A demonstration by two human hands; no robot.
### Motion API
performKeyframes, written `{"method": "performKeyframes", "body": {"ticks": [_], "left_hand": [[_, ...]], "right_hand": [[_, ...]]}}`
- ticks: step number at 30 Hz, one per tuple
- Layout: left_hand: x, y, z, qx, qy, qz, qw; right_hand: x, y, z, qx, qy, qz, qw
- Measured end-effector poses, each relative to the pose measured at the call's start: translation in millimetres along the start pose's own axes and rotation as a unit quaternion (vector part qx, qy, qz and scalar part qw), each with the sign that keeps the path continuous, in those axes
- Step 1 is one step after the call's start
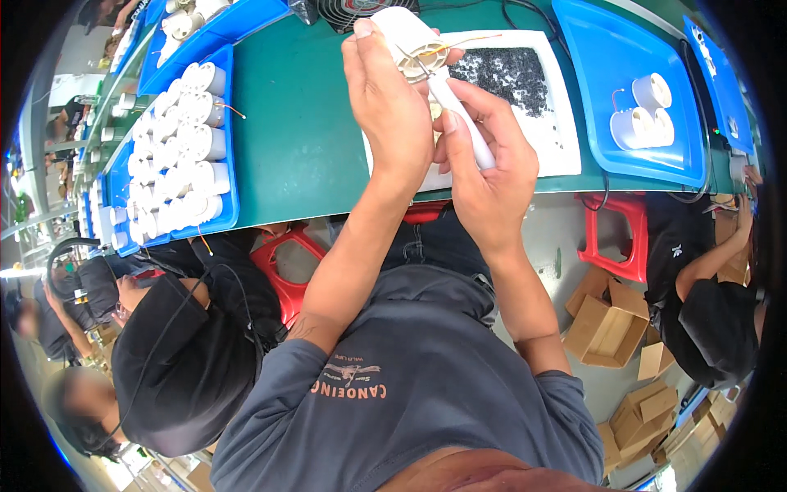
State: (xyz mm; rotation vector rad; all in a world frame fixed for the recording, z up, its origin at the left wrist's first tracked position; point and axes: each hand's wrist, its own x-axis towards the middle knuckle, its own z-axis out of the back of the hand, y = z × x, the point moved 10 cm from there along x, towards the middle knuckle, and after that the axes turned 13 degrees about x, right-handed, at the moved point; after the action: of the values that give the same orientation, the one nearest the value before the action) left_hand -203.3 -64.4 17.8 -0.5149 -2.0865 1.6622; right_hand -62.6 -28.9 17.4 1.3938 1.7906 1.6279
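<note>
My left hand [389,111] is closed around a white cup-shaped plastic housing [400,31], tilted so its open end faces me. Ribs show inside, and thin red and yellow wires [471,39] stick out to the right. In my right hand [496,164], a smooth white tapered handle [466,123] lies between thumb and fingers. Its upper end meets the housing's open end; whether the two are joined I cannot tell. Beneath both hands sits a white shallow tray [566,143] with many tiny black parts [512,78], partly hidden by my hands.
On the green table [287,123], a blue bin [232,184] at left holds many white housings. Another blue tray [594,82] at right carries several. A black fan grille [361,10] stands at the back. Co-workers sit either side, near red stools [611,246] and cardboard boxes [607,328].
</note>
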Motion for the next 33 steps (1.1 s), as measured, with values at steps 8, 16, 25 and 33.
{"method": "performKeyframes", "body": {"ticks": [8,16,25,33], "left_hand": [[-2,-25,15,0.068,-0.034,-0.114,0.991],[9,-34,50,0.185,-0.043,-0.174,0.966],[227,-81,175,0.097,-0.177,-0.169,0.965],[132,-104,94,0.197,0.022,-0.362,0.911]], "right_hand": [[5,16,-15,-0.077,-0.01,0.062,0.995],[13,8,-45,-0.007,0.003,0.03,1.0],[28,70,127,-0.397,-0.136,0.069,0.905],[46,79,174,-0.614,-0.094,-0.032,0.783]]}}
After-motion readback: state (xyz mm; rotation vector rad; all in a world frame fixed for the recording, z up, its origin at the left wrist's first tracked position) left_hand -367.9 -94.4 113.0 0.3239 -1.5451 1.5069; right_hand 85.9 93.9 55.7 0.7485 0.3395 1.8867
